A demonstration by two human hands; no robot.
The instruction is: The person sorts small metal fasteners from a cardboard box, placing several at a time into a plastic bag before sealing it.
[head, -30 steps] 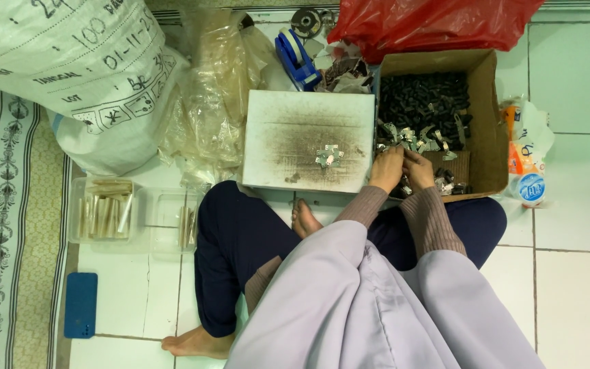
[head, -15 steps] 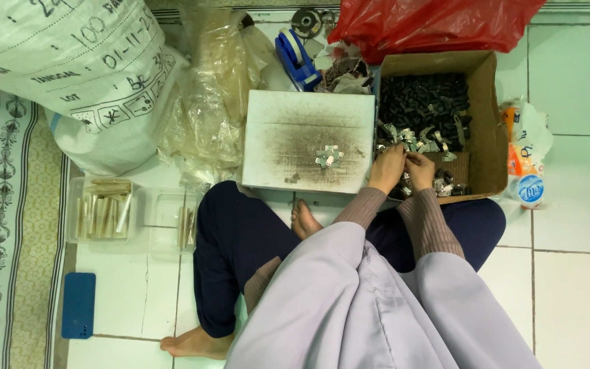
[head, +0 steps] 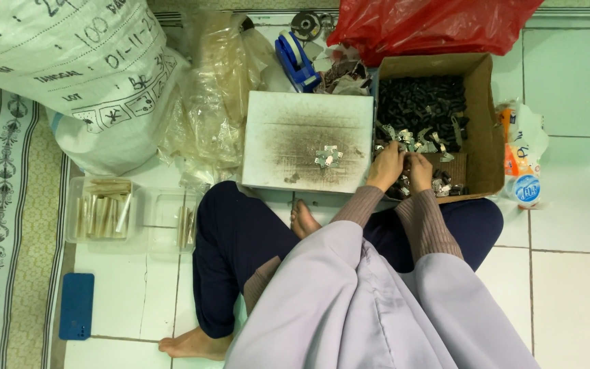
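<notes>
On the smudged white board [head: 288, 137] a few small metal clips [head: 328, 157] lie loose and could scatter if knocked; beside it, over the cardboard box [head: 481, 123], left hand [head: 385, 166] and right hand [head: 419, 171] meet, fingers pinched on a small clip that might slip.

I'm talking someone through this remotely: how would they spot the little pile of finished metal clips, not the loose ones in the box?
Find the white board with the dark smudged middle, lying on the floor left of the open cardboard box. Right of the smudge's centre sits a small cluster of shiny metal clips. It lies alone on the board, while the other clips are mixed with black parts in the box by the hands.
</notes>
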